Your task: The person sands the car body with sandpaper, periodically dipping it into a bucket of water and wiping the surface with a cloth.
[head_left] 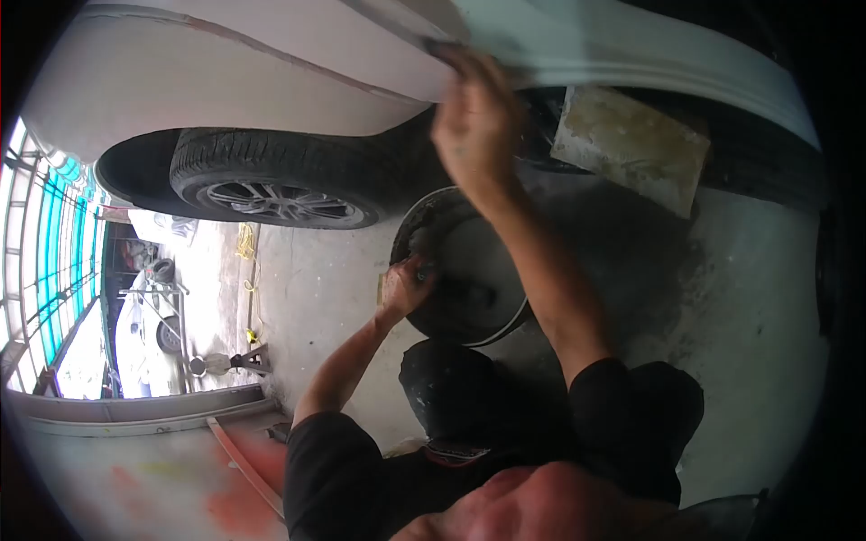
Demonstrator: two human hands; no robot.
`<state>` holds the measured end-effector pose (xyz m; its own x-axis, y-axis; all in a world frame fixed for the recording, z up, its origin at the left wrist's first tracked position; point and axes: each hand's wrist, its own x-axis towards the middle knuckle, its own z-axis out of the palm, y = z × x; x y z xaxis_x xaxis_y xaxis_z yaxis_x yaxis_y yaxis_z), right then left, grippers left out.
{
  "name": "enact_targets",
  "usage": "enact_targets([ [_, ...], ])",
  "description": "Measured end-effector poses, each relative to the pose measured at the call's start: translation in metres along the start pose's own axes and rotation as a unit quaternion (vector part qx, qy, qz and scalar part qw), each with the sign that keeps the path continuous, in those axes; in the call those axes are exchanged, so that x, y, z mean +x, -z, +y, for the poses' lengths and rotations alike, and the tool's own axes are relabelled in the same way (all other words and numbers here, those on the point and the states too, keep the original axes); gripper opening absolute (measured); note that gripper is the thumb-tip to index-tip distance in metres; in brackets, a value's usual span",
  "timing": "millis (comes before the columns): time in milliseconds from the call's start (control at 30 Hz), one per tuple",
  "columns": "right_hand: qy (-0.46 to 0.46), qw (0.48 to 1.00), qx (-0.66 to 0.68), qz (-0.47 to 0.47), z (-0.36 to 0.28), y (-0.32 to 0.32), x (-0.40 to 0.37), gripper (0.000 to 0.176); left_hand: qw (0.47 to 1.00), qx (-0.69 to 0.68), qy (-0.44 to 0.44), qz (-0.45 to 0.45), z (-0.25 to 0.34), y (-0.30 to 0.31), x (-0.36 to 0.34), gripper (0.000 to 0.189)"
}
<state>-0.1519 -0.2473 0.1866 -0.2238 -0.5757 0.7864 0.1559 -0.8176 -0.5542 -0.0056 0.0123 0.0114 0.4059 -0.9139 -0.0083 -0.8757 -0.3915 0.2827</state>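
Note:
My right hand point(474, 113) is raised against the light-coloured car body point(361, 50), its fingers closed round a small dark item at the panel's surface; motion blurs it, and I cannot make out the item. Below, my left hand point(408, 284) is at the left rim of a round bucket point(502, 335), its fingers curled inside. What it holds, if anything, is hidden. Greyish liquid point(474, 257) shows in the bucket, which stands on the concrete floor between my knees and the car.
A black tyre with a spoked wheel point(289, 200) is at the upper left. A stained rectangular board point(631, 149) leans by the car's lower edge. Further left are a yellow cord point(251, 293), a jack stand point(248, 361) and a red-stained panel point(244, 482). The floor around the bucket looks wet.

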Motion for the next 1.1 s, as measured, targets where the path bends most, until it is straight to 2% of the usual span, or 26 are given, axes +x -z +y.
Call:
enact_targets([
  [67,0.048,0.998,0.044,0.008,-0.031,-0.014,0.04,0.042,1.0,0.007,0.021,-0.014,-0.005,-0.006,0.006,0.028],
  [100,0.055,0.997,0.059,-0.002,-0.03,-0.015,0.049,0.043,0.998,-0.014,-0.052,0.016,-0.005,-0.003,0.007,0.032],
  [167,0.041,0.998,0.033,-0.04,-0.014,0.0,0.026,0.042,0.999,-0.017,-0.046,0.004,0.0,0.003,0.007,0.033],
  [233,-0.004,0.999,-0.019,-0.033,0.029,0.013,-0.023,0.04,0.999,-0.024,-0.047,0.012,-0.016,-0.005,0.001,0.033],
  [300,0.007,0.998,-0.036,-0.044,0.008,0.013,-0.008,0.035,1.0,-0.019,-0.015,0.003,0.001,0.006,0.001,0.033],
  [367,0.054,0.997,-0.026,-0.039,-0.029,-0.008,0.034,0.034,0.999,-0.029,-0.037,0.021,-0.001,0.001,0.004,0.032],
  [400,0.047,0.997,0.005,-0.053,-0.037,-0.013,0.048,0.034,0.999,-0.026,-0.04,0.026,0.0,0.001,0.004,0.031],
  [500,0.055,0.994,-0.07,-0.058,-0.013,0.006,0.015,0.033,0.997,-0.037,-0.056,0.029,-0.005,-0.001,0.005,0.029],
  [567,0.018,0.993,-0.098,-0.061,0.023,0.021,-0.014,0.028,0.995,-0.069,-0.069,0.024,-0.01,-0.006,0.005,0.028],
  [633,-0.006,0.992,-0.109,-0.071,0.002,0.013,0.004,0.027,0.997,-0.056,-0.058,0.009,-0.003,0.005,0.003,0.027],
  [700,0.078,0.993,-0.067,-0.06,-0.031,-0.005,0.037,0.027,0.997,-0.043,-0.067,0.019,-0.002,0.006,0.003,0.025],
  [733,0.066,0.994,-0.044,-0.071,-0.032,-0.008,0.044,0.031,0.996,-0.05,-0.071,0.025,-0.002,0.008,0.005,0.024],
  [867,0.035,0.986,-0.141,-0.088,0.028,0.029,-0.017,0.036,0.996,-0.061,-0.064,0.025,0.0,0.008,0.001,0.021],
  [900,0.062,0.984,-0.137,-0.092,0.042,0.034,-0.023,0.034,0.997,-0.056,-0.056,0.024,-0.001,0.006,0.003,0.02],
  [967,0.022,0.99,-0.112,-0.084,0.011,0.021,0.001,0.032,0.998,-0.04,-0.043,0.008,-0.003,0.004,0.002,0.023],
  [1033,0.069,0.993,-0.063,-0.07,-0.023,0.001,0.031,0.029,0.999,-0.03,-0.041,0.008,-0.005,0.001,0.009,0.025],
  [1067,0.03,0.995,-0.062,-0.077,-0.027,-0.001,0.038,0.028,0.999,-0.029,-0.044,0.009,-0.008,-0.002,0.007,0.026],
  [1100,0.037,0.995,-0.067,-0.069,-0.019,0.003,0.028,0.027,0.998,-0.028,-0.047,0.012,-0.011,-0.004,0.004,0.026],
])
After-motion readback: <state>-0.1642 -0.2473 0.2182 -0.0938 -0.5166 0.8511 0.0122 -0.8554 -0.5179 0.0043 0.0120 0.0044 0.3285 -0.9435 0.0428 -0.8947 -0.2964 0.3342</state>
